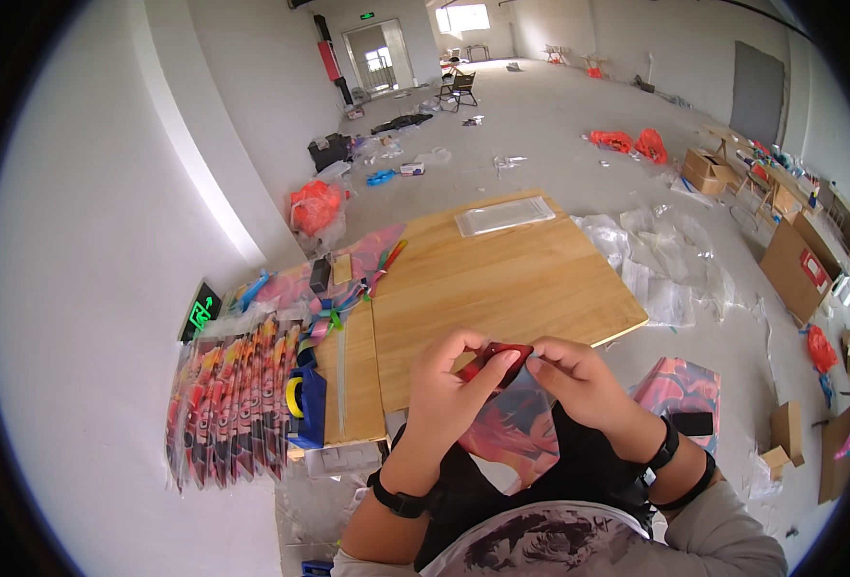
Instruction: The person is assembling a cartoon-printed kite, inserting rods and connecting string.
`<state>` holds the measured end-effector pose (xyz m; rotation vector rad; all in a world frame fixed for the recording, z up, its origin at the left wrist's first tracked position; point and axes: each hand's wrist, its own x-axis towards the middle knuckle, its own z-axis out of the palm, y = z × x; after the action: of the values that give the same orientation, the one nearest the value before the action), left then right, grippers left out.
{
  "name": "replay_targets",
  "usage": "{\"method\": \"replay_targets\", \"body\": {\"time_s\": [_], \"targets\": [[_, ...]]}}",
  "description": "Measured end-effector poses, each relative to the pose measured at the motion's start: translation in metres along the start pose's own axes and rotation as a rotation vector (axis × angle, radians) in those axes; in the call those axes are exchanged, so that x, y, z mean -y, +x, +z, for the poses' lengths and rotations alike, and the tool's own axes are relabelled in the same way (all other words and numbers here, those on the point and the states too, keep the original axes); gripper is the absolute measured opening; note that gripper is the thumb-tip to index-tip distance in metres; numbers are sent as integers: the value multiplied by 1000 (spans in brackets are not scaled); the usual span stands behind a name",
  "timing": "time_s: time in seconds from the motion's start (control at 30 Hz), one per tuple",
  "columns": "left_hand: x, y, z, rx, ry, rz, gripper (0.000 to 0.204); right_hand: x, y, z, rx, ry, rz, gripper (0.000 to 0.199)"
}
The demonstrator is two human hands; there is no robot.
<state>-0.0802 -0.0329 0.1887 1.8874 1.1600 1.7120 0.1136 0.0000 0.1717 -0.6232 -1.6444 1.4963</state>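
Note:
Above the near edge of the wooden table (483,279), my left hand (454,380) and my right hand (579,378) pinch the top of a printed sheet (513,433). It looks thin, perhaps a bag, with a red, pink and grey pattern, and hangs down in front of my lap. Its top part (509,350) is dark red and looks folded or curled, with my left thumb pressed on it. My right fingers grip the corner beside it. Whether anything is inside is hidden.
Left lie stacked printed packs (233,394) in clear plastic, a blue tape dispenser (312,409) and ribbons (329,322). A clear tray (505,215) rests on the table's far end. To my right are a phone (691,423) on a printed piece, crumpled plastic (661,260) and cardboard boxes (798,264).

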Motion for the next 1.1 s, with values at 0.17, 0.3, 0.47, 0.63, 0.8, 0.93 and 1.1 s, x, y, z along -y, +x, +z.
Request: {"method": "replay_targets", "body": {"time_s": [0.17, 0.3, 0.47, 0.63, 0.8, 0.93, 1.1], "targets": [[3, -4, 3, 68, -12, -181, 16, 17, 10, 5, -38, -78, -132, 14], [0, -2, 4, 93, 15, -173, 17, 20, 12, 4, -43, -277, -160, 16], [-5, -1, 5, 80, 100, -158, 21, 16, 10, 2, -67, -266, -149, 12], [-7, 0, 2, 160, 182, -64, 23, 11, 8, -4, -32, -209, -60, 8], [0, 0, -10, 182, -155, -386, 27, 13, 5, -4, -80, -321, -110, 8], [3, 16, -18, 307, -319, -554, 35, 14, 3, -2, -50, -344, -91, 8], [-2, 33, -29, 472, -222, -580, 30, 14, 5, 1, -20, -317, -105, 9]]}}
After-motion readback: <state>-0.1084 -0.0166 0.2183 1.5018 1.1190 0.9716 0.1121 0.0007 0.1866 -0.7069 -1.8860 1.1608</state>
